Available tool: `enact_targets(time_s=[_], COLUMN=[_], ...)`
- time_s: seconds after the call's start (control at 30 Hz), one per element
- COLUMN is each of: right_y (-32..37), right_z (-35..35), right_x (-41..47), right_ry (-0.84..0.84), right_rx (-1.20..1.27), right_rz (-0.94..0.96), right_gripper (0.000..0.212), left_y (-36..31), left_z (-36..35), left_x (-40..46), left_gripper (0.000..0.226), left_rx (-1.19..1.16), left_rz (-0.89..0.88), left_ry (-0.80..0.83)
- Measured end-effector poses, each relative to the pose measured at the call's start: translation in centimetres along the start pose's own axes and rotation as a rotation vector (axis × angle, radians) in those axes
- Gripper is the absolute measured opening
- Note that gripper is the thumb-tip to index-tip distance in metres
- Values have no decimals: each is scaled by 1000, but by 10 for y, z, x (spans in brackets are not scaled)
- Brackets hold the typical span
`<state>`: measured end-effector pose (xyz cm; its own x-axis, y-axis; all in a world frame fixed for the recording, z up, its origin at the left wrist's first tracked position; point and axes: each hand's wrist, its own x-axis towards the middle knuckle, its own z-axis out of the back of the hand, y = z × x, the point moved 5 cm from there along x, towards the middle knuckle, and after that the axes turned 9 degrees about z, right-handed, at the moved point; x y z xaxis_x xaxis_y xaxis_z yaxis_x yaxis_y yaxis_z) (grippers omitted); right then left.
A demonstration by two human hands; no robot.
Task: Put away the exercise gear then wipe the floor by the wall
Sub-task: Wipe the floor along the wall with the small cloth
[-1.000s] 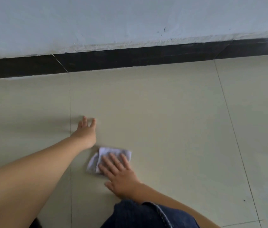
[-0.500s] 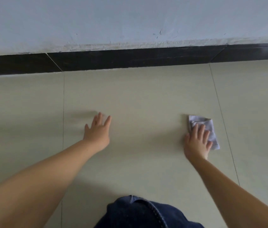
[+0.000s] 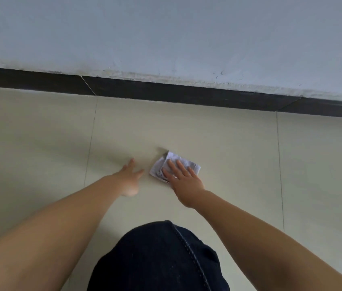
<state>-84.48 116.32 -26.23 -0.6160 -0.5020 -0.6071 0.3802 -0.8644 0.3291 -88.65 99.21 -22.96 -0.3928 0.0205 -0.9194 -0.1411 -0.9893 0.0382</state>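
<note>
A small folded white cloth (image 3: 183,162) lies flat on the beige tiled floor (image 3: 218,148), a little way out from the wall. My right hand (image 3: 183,179) presses down on it with the palm flat and the fingers spread; the cloth's near half is hidden under the hand. My left hand (image 3: 129,180) rests flat on the bare floor just left of the cloth, fingers apart, holding nothing. No exercise gear shows in this view.
A black skirting board (image 3: 176,92) runs along the foot of the white wall (image 3: 166,34). My knee in dark denim (image 3: 159,259) fills the bottom centre. Thin grout lines (image 3: 279,164) cross the floor on both sides.
My right hand has slid the cloth back leftward from the right-hand grout line toward my left hand. The left hand stayed planted. The view tilted slightly.
</note>
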Motion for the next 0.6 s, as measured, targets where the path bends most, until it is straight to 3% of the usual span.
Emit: enact_targets(time_s=[0.1, 0.27, 0.33, 0.43, 0.53, 0.6], right_y=[1, -5, -2, -12, -10, -3], right_z=[10, 21, 27, 19, 19, 28], right_x=[3, -1, 0, 1, 5, -2], right_ry=[111, 107, 21, 32, 114, 285], right_rx=[-61, -143, -216, -234, -170, -202], right_rz=[48, 111, 147, 21, 77, 26], right_gripper=[75, 74, 81, 89, 76, 65], left_y=[8, 17, 16, 16, 19, 18], left_z=[15, 23, 18, 3, 0, 3], left_x=[-3, 27, 37, 44, 45, 45], left_gripper=[62, 68, 78, 93, 92, 91], left_rx=[-1, -9, -36, -45, -66, -82], left_rz=[-16, -51, -54, -54, -92, -119], left_ry=[20, -227, -315, -388, -408, -387])
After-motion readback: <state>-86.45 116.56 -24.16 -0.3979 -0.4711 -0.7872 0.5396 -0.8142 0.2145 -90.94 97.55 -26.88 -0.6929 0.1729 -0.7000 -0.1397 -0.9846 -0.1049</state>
